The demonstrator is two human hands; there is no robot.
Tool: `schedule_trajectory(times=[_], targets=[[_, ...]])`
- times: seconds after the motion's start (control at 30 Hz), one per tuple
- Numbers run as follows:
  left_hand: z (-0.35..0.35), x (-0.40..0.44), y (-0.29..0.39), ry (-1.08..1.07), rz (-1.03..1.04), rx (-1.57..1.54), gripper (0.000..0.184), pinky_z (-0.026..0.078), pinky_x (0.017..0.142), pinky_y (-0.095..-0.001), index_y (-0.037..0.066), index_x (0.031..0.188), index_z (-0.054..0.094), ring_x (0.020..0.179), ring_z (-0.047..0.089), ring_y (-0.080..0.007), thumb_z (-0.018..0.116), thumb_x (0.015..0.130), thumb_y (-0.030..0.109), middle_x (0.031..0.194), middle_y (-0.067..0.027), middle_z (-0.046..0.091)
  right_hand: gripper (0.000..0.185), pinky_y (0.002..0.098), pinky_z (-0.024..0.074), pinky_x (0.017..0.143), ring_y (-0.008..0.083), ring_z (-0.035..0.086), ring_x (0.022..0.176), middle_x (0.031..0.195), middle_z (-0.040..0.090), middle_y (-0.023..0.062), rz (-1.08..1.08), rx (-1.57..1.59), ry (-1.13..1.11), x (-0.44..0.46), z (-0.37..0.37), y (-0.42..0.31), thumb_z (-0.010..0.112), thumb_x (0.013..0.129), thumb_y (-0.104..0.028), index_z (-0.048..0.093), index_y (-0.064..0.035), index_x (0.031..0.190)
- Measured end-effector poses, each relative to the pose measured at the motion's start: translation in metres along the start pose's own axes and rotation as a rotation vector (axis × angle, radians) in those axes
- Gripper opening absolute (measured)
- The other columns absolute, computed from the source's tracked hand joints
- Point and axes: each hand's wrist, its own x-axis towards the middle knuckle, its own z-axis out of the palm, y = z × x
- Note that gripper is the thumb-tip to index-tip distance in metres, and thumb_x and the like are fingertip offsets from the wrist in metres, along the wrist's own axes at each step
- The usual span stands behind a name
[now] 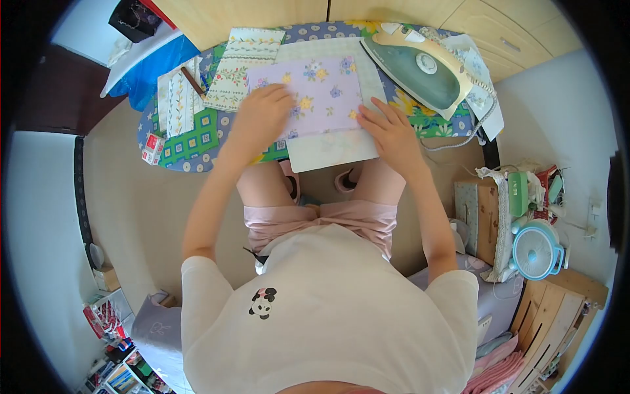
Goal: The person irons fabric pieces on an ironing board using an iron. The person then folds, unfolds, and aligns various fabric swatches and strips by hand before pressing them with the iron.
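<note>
A lilac cloth with blue and yellow flowers [331, 98] lies flat and squared-up in front of me on the ironing board [226, 125]. Beneath it is a pale sheet [331, 154] that sticks out past the board's near edge. Over the cloth's left side is my left hand [262, 118], its bent fingers smeared by motion, so I cannot tell if they grip anything. My right hand [390, 134] rests at the cloth's lower right edge, fingers apart and holding nothing. An iron with a green soleplate housing and cream handle [420, 69] lies beyond my right hand.
Folded floral cloths [246, 65] and a white patterned strip [180, 98] lie at the left, with a dark narrow stick [192, 81]. A small red-and-white box [153, 149] sits at the left end. The iron's cord [482, 125] hangs over the right end. Cupboards [394, 10] stand behind.
</note>
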Motion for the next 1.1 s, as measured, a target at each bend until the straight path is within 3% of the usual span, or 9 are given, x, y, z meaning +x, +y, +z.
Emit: schedule_trajectory(times=[0.07,0.2,0.27,0.37,0.47,0.7,0.9,0.97,1.1], targets=[[0.024,0.03,0.009,0.044,0.186,-0.152,0.03,0.04,0.098,-0.0404,0.006,0.111,0.06,0.12,0.048,-0.0275,0.055,0.081,0.008,0.122,-0.0106,0.057,0.031,0.0432,0.0387,0.1,0.0251,0.046,0.122,0.119,0.058,0.002,0.011,-0.018,-0.003,0.0,0.001,-0.001,0.056,0.074,-0.003,0.064,-0.0087,0.103],[0.067,0.057,0.019,0.055,0.297,-0.078,0.036,0.033,0.105,-0.0411,0.008,0.123,0.053,0.129,0.038,-0.0279,0.053,0.088,0.016,0.134,-0.0115,0.047,0.031,0.0426,0.0389,0.1,0.0254,0.046,0.122,0.118,0.059,0.0025,0.02,-0.063,0.043,-0.002,0.007,-0.004,0.054,0.075,-0.004,0.064,-0.0084,0.104],[0.077,0.053,0.021,0.034,0.235,-0.087,0.038,0.026,0.107,-0.0518,0.005,0.122,0.052,0.133,0.031,-0.0302,0.052,0.09,0.026,0.139,-0.0127,0.04,0.032,0.0423,0.0394,0.099,0.0254,0.046,0.121,0.118,0.059,0.0029,0.029,-0.096,0.062,-0.004,0.006,-0.009,0.054,0.074,-0.004,0.064,-0.0079,0.104],[0.073,0.05,0.022,0.006,0.191,0.017,0.04,0.021,0.104,-0.0618,0.009,0.124,0.051,0.134,0.029,-0.0332,0.052,0.09,0.029,0.14,-0.0113,0.04,0.032,0.0418,0.0405,0.096,0.0255,0.047,0.12,0.118,0.059,0.0039,0.084,-0.045,0.072,-0.006,0.007,-0.017,0.053,0.073,-0.003,0.063,-0.0059,0.104],[0.075,0.061,0.018,-0.023,0.152,0.019,0.034,0.019,0.102,-0.0654,0.01,0.117,0.053,0.133,0.029,-0.0337,0.052,0.089,0.029,0.14,-0.0102,0.04,0.032,0.0415,0.0411,0.094,0.0258,0.048,0.119,0.118,0.059,0.0045,0.112,-0.017,0.103,-0.007,0.011,-0.019,0.053,0.073,-0.003,0.063,-0.0038,0.103],[0.089,0.086,0.013,0.053,0.069,-0.093,0.022,0.021,0.1,-0.0646,0.009,0.096,0.051,0.13,0.033,-0.0334,0.055,0.085,0.028,0.14,-0.01,0.04,0.03,0.0413,0.0412,0.094,0.0264,0.049,0.117,0.116,0.06,0.0055,0.132,0.01,0.113,-0.008,0.01,-0.019,0.053,0.073,-0.004,0.063,-0.0025,0.101],[0.085,0.084,0.017,0.06,0.025,-0.022,0.047,0.014,0.104,-0.0644,0.007,0.124,0.048,0.13,0.033,-0.0324,0.053,0.086,0.033,0.141,-0.0098,0.04,0.026,0.0416,0.0416,0.092,0.0277,0.05,0.115,0.113,0.061,0.0075,0.137,-0.01,0.13,-0.006,0.013,-0.022,0.053,0.073,-0.005,0.064,-0.0017,0.097],[0.09,0.082,0.009,0.08,0.114,0.076,0.056,0.012,0.107,-0.0622,0.01,0.135,0.041,0.132,0.031,-0.0315,0.052,0.087,0.037,0.143,-0.0096,0.038,0.025,0.0419,0.0417,0.092,0.028,0.051,0.114,0.113,0.062,0.0079,0.124,0.0,0.135,-0.003,0.014,-0.023,0.053,0.074,-0.006,0.064,-0.0017,0.096],[0.089,0.082,-0.02,0.151,0.061,0.003,0.048,0.018,0.105,-0.0597,0.012,0.129,0.047,0.129,0.035,-0.0302,0.051,0.088,0.037,0.137,-0.0091,0.042,0.021,0.043,0.0426,0.09,0.0282,0.054,0.109,0.104,0.064,0.0084,0.1,-0.002,0.087,0.007,0.008,-0.015,0.055,0.074,-0.007,0.064,-0.0022,0.092]])
